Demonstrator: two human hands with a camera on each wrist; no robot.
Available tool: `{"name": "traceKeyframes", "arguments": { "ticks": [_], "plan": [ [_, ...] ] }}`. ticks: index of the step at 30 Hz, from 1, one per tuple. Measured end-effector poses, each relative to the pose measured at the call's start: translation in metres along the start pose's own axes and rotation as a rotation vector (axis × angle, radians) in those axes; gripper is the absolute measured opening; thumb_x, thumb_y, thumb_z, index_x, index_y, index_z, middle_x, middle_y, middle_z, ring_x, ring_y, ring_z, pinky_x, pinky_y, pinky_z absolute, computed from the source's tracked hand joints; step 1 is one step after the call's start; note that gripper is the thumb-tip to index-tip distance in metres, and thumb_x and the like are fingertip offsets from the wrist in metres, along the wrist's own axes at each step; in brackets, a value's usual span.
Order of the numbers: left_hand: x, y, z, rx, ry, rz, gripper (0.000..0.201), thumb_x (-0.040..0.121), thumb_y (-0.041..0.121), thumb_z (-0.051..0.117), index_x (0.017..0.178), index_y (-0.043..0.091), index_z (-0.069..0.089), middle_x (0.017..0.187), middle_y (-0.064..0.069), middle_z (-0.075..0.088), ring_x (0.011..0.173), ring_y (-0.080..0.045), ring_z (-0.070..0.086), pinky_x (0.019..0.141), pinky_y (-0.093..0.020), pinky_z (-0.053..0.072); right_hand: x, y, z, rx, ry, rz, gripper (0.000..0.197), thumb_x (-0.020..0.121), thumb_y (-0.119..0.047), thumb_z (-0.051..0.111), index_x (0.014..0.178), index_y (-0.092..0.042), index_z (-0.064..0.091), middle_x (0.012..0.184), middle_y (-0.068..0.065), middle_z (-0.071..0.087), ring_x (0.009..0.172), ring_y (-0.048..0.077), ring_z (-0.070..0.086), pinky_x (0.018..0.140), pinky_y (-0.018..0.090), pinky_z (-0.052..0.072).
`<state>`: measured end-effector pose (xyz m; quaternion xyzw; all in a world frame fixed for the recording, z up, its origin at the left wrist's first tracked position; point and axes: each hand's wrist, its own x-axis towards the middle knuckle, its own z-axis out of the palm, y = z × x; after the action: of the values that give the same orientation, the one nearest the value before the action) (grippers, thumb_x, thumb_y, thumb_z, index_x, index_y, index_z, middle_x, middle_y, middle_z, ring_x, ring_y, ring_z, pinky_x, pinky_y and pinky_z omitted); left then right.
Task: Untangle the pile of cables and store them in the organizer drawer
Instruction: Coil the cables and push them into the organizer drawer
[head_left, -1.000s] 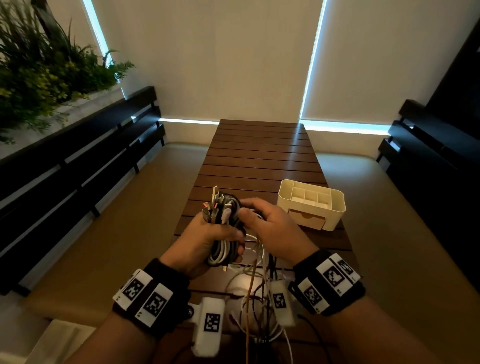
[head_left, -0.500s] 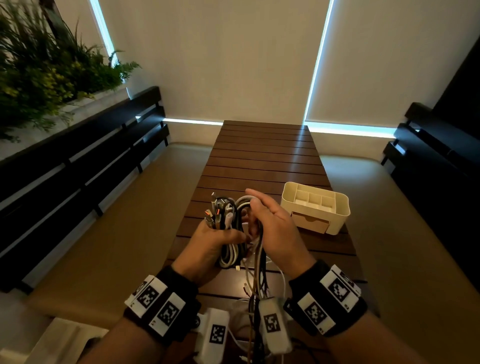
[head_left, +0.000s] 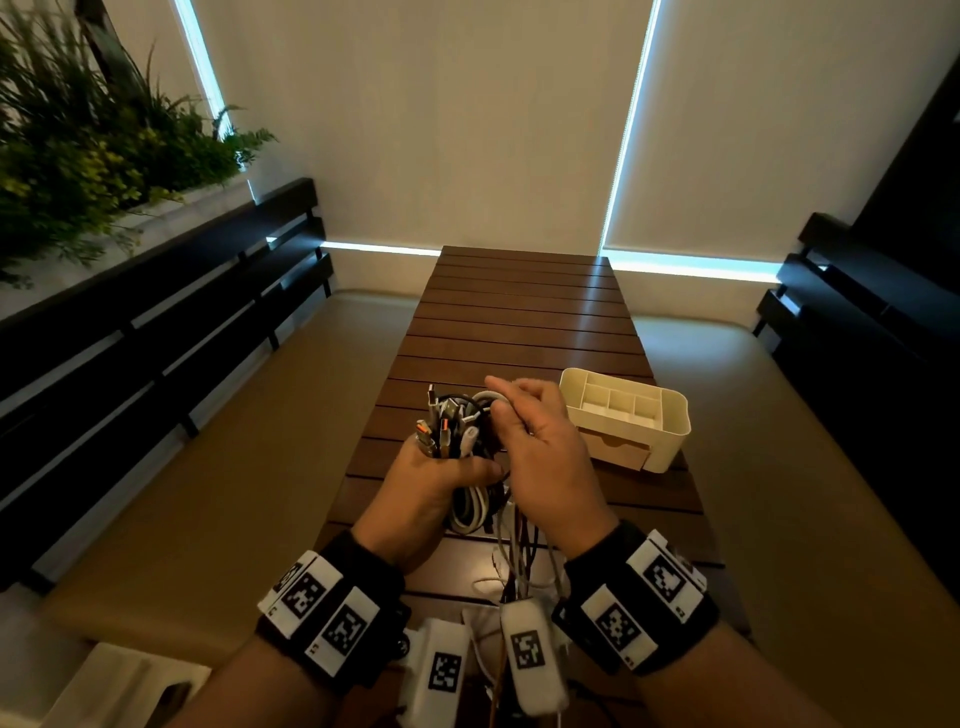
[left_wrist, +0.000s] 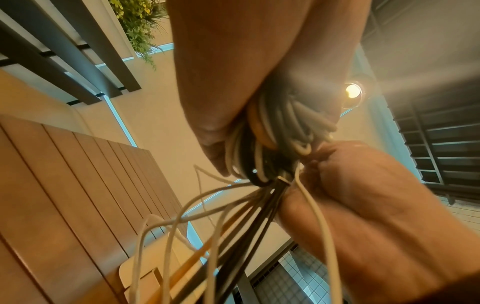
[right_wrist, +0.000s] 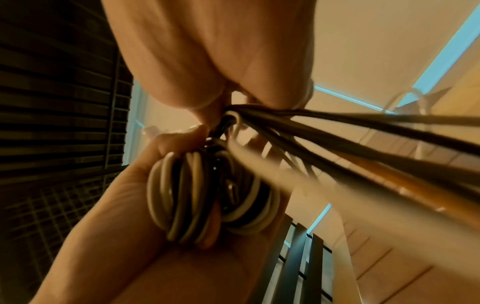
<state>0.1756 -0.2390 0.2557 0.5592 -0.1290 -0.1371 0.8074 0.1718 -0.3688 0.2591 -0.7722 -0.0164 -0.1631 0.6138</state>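
Observation:
My left hand (head_left: 441, 470) grips a coiled bundle of white, black and orange cables (head_left: 465, 441), plug ends sticking up above the fist. In the right wrist view the coils (right_wrist: 205, 197) lie wrapped in that palm. My right hand (head_left: 524, 426) holds the loose cable strands (head_left: 514, 545) at the top of the bundle, fingers curled over a white loop. Those strands (left_wrist: 233, 226) hang down toward the table. The cream organizer (head_left: 628, 415), with open top compartments and a wooden-fronted drawer (head_left: 615, 452) that looks closed, stands right of my hands.
A long slatted wooden table (head_left: 524, 322) runs away from me. Dark slatted benches (head_left: 156, 322) line both sides, with plants (head_left: 78, 135) at the far left. Loose white cable (head_left: 493, 582) lies on the table near my wrists.
My right hand has swung from beside the bundle up over its top, carrying the loose strands round it. The left hand holds the coil steady, slightly higher.

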Motion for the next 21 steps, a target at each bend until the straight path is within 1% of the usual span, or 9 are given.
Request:
{"name": "traceKeyframes", "arguments": {
  "ticks": [2,3,5,6,9,12,14,16,21],
  "plan": [
    [-0.002,-0.002,0.001,-0.043,0.002,-0.008,0.039,0.073,-0.004,0.065,0.11,0.009,0.07,0.105,-0.022,0.068,0.094,-0.038,0.065,0.081,-0.049,0.054,0.003,0.004,-0.002,0.024,-0.052,0.046,0.027,0.102,-0.032,0.052,0.123,-0.043,0.065,0.134,-0.017,0.051,0.13,0.01,0.048,0.11,0.041,0.044],
    [-0.002,-0.003,0.002,-0.068,0.005,-0.015,0.04,0.073,-0.004,0.065,0.112,0.006,0.069,0.109,-0.025,0.067,0.098,-0.041,0.064,0.086,-0.053,0.052,0.003,0.003,-0.004,0.044,-0.098,0.078,0.027,0.101,-0.036,0.051,0.122,-0.046,0.065,0.14,-0.015,0.051,0.135,0.011,0.046,0.112,0.043,0.042],
    [-0.002,-0.004,0.003,-0.114,0.02,-0.033,0.042,0.073,-0.005,0.064,0.114,0.003,0.067,0.114,-0.031,0.063,0.104,-0.044,0.062,0.094,-0.061,0.047,0.002,-0.002,-0.006,0.041,-0.168,0.135,0.031,0.1,-0.045,0.048,0.129,-0.051,0.058,0.151,-0.006,0.048,0.143,0.011,0.038,0.117,0.045,0.035],
    [-0.001,-0.004,0.003,-0.129,0.024,-0.036,0.044,0.073,-0.005,0.064,0.116,0.001,0.066,0.117,-0.034,0.061,0.106,-0.045,0.061,0.096,-0.062,0.046,0.003,-0.006,-0.008,0.01,-0.187,0.149,0.034,0.101,-0.046,0.047,0.134,-0.05,0.054,0.155,-0.004,0.044,0.147,0.009,0.031,0.12,0.044,0.03],
    [0.002,0.0,0.002,-0.13,-0.007,-0.033,0.051,0.074,-0.005,0.064,0.125,-0.003,0.059,0.123,-0.036,0.06,0.108,-0.046,0.063,0.091,-0.055,0.053,0.007,-0.017,-0.015,-0.164,-0.243,0.139,0.041,0.104,-0.046,0.041,0.145,-0.041,0.046,0.16,-0.012,0.033,0.151,0.004,0.012,0.124,0.043,0.015],
    [0.002,0.003,0.002,-0.172,-0.066,-0.029,0.053,0.078,-0.005,0.062,0.13,-0.001,0.056,0.126,-0.031,0.062,0.112,-0.043,0.064,0.091,-0.05,0.057,0.014,-0.021,-0.02,-0.242,-0.303,0.121,0.042,0.104,-0.05,0.038,0.144,-0.042,0.046,0.163,-0.017,0.022,0.152,0.007,0.005,0.124,0.042,0.007],
    [0.001,0.003,0.004,-0.213,-0.098,-0.025,0.051,0.08,-0.006,0.06,0.131,0.0,0.055,0.126,-0.027,0.063,0.113,-0.041,0.064,0.089,-0.047,0.057,0.016,-0.021,-0.021,-0.255,-0.326,0.137,0.041,0.102,-0.054,0.038,0.142,-0.048,0.046,0.164,-0.016,0.02,0.153,0.008,0.005,0.125,0.046,0.008],
    [0.001,0.003,0.006,-0.24,-0.115,-0.017,0.05,0.081,-0.006,0.059,0.13,0.001,0.056,0.125,-0.026,0.063,0.114,-0.04,0.064,0.09,-0.048,0.057,0.016,-0.018,-0.018,-0.223,-0.327,0.137,0.041,0.1,-0.059,0.038,0.14,-0.052,0.047,0.163,-0.014,0.024,0.152,0.01,0.011,0.124,0.048,0.014],
    [0.002,0.004,0.01,-0.256,-0.077,0.004,0.046,0.081,-0.008,0.057,0.127,-0.001,0.057,0.124,-0.028,0.063,0.114,-0.041,0.064,0.092,-0.048,0.057,0.01,-0.017,-0.012,-0.033,-0.291,0.157,0.042,0.098,-0.059,0.044,0.137,-0.048,0.053,0.157,-0.012,0.039,0.145,0.006,0.033,0.12,0.041,0.03]
  ]
}}
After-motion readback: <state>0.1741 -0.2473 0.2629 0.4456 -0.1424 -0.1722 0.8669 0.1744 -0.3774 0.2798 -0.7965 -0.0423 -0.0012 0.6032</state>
